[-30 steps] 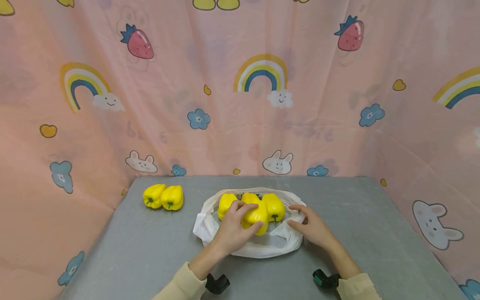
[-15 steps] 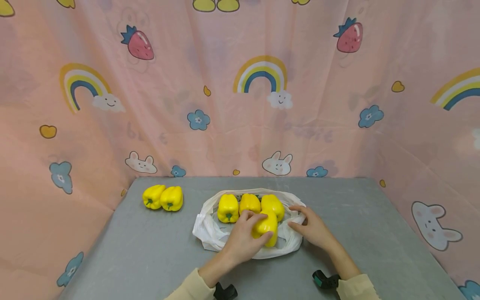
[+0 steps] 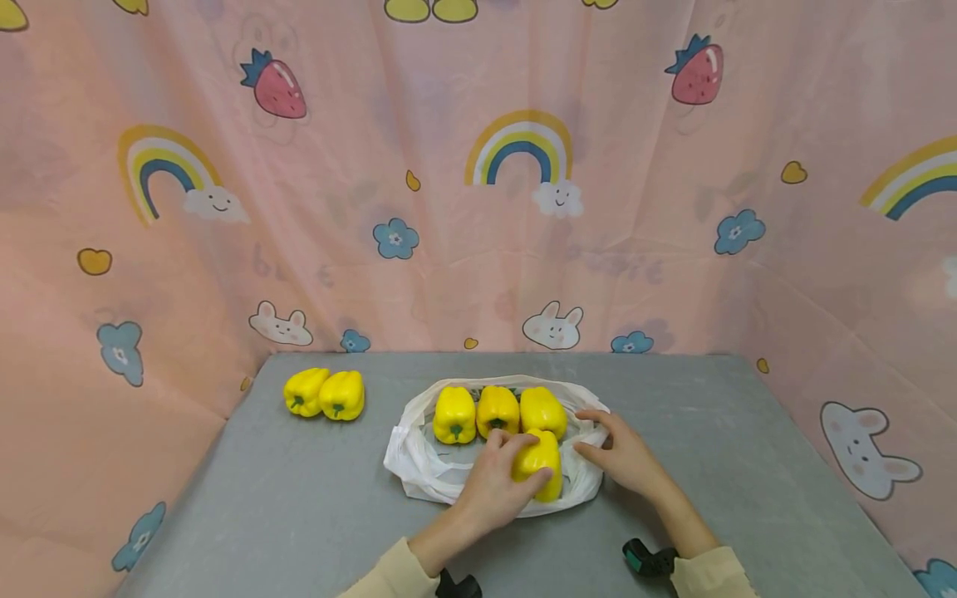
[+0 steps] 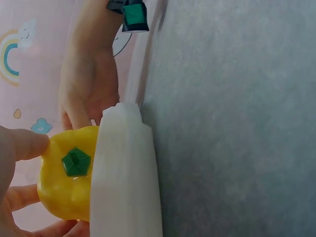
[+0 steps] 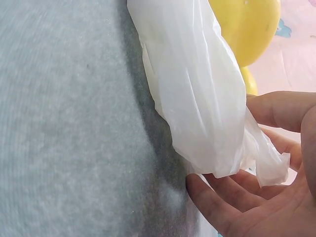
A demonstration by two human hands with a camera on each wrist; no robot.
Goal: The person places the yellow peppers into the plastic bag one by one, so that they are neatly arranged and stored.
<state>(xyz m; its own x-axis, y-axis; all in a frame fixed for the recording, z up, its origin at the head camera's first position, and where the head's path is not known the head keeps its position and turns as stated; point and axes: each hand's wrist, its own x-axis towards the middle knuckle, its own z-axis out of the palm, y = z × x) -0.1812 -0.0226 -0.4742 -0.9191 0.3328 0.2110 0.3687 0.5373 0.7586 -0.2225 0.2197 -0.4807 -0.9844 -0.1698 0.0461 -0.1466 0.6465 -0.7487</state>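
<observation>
In the head view my left hand [image 3: 495,483] grips a yellow bell pepper [image 3: 543,470] over the front right of an open white plastic bag [image 3: 429,465]. The left wrist view shows this pepper's green stem end [image 4: 76,162], with thumb and fingers around its body and the bag's side covering part of it. At the bag's right rim, my right hand [image 3: 626,453] holds the plastic between thumb and fingers. Inside the bag, a row of three more yellow bell peppers [image 3: 498,409] lies along the back.
Two more yellow bell peppers [image 3: 325,394] lie side by side at the grey table's [image 3: 299,498] back left. A pink patterned curtain [image 3: 463,274] rises behind the table and along both sides. Each wrist wears a black device [image 3: 647,558].
My left hand has carried its pepper rightward and toward the front of the bag, uncovering the peppers at the back. My right hand has stayed at the rim.
</observation>
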